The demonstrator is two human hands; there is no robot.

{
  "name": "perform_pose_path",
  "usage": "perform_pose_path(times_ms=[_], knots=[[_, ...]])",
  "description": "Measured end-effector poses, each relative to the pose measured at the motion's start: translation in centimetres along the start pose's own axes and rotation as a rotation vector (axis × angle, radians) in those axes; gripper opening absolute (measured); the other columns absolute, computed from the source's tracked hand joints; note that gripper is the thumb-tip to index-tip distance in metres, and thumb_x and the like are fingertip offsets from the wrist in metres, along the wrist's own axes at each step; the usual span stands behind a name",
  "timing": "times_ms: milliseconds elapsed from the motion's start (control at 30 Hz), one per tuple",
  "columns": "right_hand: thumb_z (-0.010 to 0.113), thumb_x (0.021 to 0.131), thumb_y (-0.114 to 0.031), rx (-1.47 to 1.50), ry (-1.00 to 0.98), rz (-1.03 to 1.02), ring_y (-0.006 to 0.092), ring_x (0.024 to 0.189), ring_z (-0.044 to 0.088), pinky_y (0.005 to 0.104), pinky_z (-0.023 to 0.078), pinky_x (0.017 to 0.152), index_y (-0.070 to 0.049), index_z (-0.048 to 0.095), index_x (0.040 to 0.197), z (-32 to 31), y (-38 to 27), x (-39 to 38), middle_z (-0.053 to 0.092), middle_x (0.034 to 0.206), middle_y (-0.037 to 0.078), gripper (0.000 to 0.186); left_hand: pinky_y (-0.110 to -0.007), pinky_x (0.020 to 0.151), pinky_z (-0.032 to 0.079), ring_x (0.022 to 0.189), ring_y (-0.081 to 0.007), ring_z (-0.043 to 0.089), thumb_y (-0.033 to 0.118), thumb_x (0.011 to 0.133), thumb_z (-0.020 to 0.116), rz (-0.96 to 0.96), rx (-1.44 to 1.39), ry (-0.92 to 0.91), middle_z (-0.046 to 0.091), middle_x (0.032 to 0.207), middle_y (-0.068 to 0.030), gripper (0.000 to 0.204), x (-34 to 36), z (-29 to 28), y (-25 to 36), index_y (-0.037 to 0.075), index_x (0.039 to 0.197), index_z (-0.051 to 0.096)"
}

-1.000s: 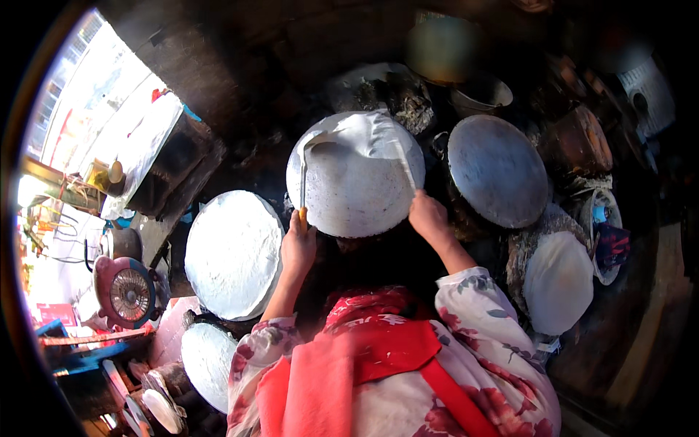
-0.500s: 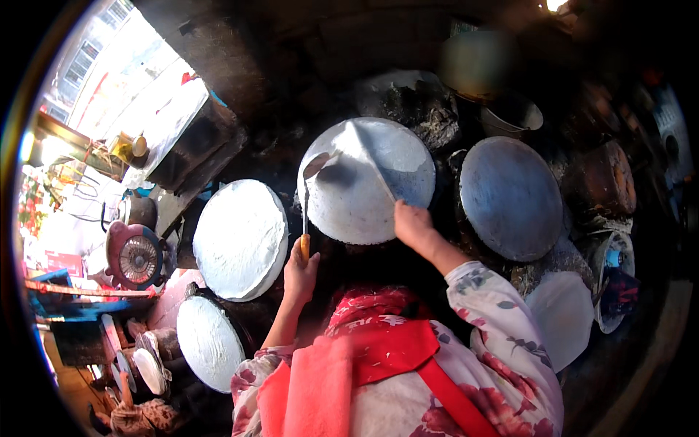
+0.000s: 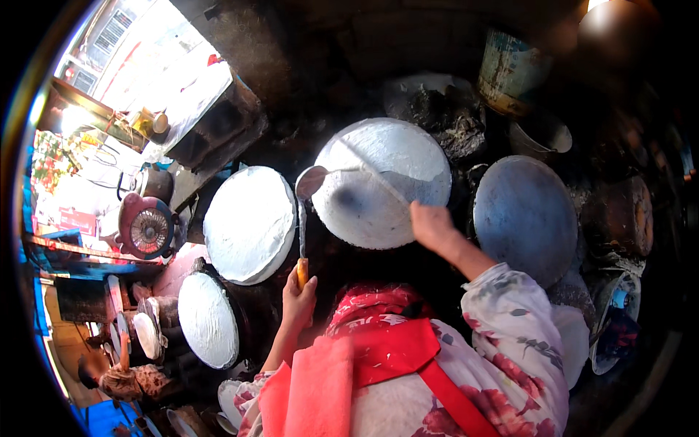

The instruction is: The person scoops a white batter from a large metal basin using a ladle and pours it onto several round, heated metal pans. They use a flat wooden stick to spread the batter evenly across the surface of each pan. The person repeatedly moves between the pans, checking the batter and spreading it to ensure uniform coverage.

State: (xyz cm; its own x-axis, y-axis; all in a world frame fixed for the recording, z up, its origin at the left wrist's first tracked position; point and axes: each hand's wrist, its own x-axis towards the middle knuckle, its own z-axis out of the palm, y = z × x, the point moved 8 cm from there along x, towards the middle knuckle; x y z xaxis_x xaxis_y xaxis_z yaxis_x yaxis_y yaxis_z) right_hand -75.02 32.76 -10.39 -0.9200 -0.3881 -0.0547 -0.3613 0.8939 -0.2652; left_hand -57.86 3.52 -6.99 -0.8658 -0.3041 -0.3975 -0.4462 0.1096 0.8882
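Soot-dark cooking area, daylight through the opening [image 3: 156, 54] upper left, fan [image 3: 148, 229] and coworker [image 3: 131, 373] further down that side. Working piece: round griddle [image 3: 378, 229], between a white-coated griddle [image 3: 250, 224] just off its left rim and a bare grey griddle [image 3: 526, 218] just off its right rim. White batter [image 3: 397, 142] covers mostly its far half; near half looks thin or uncoated.

Left hand [image 3: 298, 302]: fingers wrapped round the ladle's orange-yellow handle, ladle [image 3: 312, 180] upright in view, bowl at the griddle's left rim. Can't tell if it's touching. Pale streak runs from bowl inward; drip or blur, unclear.

Right hand [image 3: 435, 224]: closed on the near end of a thin flat spreader [image 3: 389, 187], near the griddle's right rim. Spreader slants across the middle toward far left. Exact finger placement blurred.

My read: spreading step, coat incomplete. Next move calls for a low, even blade angle sweeping batter toward the near rim, ladle bowl held clear of the stroke.
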Motion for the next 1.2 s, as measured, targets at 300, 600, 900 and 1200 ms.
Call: perform_pose_path(times_ms=[300, 600, 900, 1200], knots=[[0.049, 0.076, -0.006, -0.058, -0.132, -0.243, 0.031, 0.066, 0.067, 0.0412, 0.053, 0.057, 0.005, 0.053, 0.099, 0.5, -1.0, 0.3, 0.066, 0.071, 0.018, 0.025, -0.02, 0.036, 0.035, 0.04, -0.0061, 0.042, 0.013, 0.091, 0.052, -0.016, -0.128, -0.016, 0.045, 0.065, 0.0018, 0.044, -1.0, 0.8, -0.1, 0.009, 0.133, 0.038], [0.05, 0.078, -0.008, -0.039, -0.09, -0.224, 0.0348, 0.071, 0.066, 0.0443, 0.051, 0.061, -0.002, 0.054, 0.087, -1.0, 2.9, 4.8, 0.065, 0.073, 0.019, 0.011, -0.019, 0.035, 0.033, 0.04, -0.0049, 0.038, 0.013, 0.092, 0.052, -0.064, -0.184, 0.056, 0.044, 0.063, 0.0015, 0.039, -1.1, 0.9, 0.0, 0.009, 0.128, 0.04], [0.046, 0.081, -0.011, -0.006, 0.095, -0.215, 0.037, 0.069, 0.063, 0.0468, 0.049, 0.061, -0.003, 0.051, 0.085, -1.8, 7.0, 8.0, 0.063, 0.073, 0.019, 0.011, -0.018, 0.033, 0.029, 0.038, -0.0044, 0.035, 0.014, 0.092, 0.052, -0.123, -0.263, 0.127, 0.043, 0.064, 0.0023, 0.037, -2.9, 0.8, 0.1, 0.011, 0.127, 0.041], [0.046, 0.08, -0.009, -0.008, -0.331, -0.433, 0.0373, 0.071, 0.063, 0.0484, 0.048, 0.064, -0.002, 0.053, 0.088, -2.9, 3.6, -0.4, 0.064, 0.074, 0.019, 0.013, -0.02, 0.034, 0.034, 0.039, -0.0069, 0.04, 0.017, 0.093, 0.051, -0.14, -0.308, 0.139, 0.044, 0.066, 0.0, 0.034, -4.3, 0.2, -2.5, 0.009, 0.125, 0.04]])
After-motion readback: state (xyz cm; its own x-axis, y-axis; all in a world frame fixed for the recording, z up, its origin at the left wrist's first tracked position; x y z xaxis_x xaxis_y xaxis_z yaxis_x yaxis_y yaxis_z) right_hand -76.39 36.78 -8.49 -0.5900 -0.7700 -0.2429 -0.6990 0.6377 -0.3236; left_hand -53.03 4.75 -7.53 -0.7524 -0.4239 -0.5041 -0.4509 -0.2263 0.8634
